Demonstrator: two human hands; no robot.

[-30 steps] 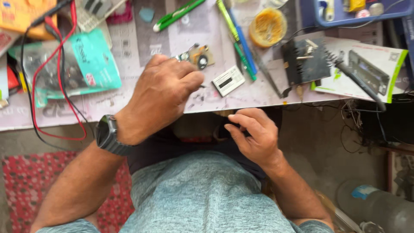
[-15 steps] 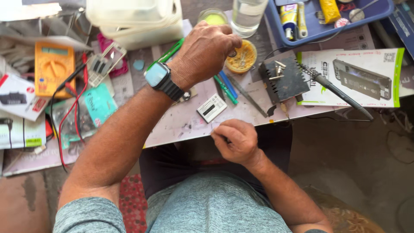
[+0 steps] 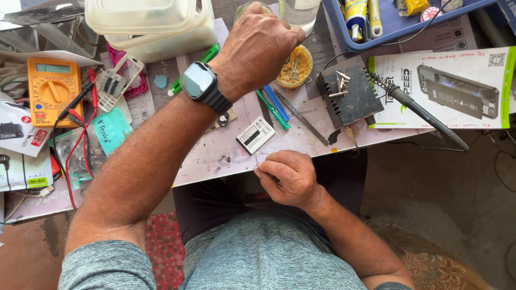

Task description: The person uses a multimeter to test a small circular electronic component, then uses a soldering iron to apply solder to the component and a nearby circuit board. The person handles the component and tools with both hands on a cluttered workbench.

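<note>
My left hand (image 3: 258,48) reaches across the work table (image 3: 215,158), a smartwatch (image 3: 198,80) on its wrist. Its curled fingers hang over a small round jar (image 3: 248,7) beside a clear glass bottle (image 3: 299,12), just behind a yellow tin of paste (image 3: 295,66). Whether it grips anything is hidden by the hand's back. My right hand (image 3: 287,177) rests at the table's near edge with thumb and fingers pinched together; anything between them is too small to see. A small white battery (image 3: 256,135) lies just beyond it.
Blue and green tools (image 3: 275,109), a black block (image 3: 350,95) with metal tips and a soldering iron (image 3: 425,116) lie right of centre. A blue tray (image 3: 399,21) stands at the back right, a yellow multimeter (image 3: 51,88) with leads at left, and plastic tubs (image 3: 156,24) behind.
My left hand has gone from the table's near middle to the far side, over the jar and tin. The right hand stays pinched at the near edge. The view has shifted forward.
</note>
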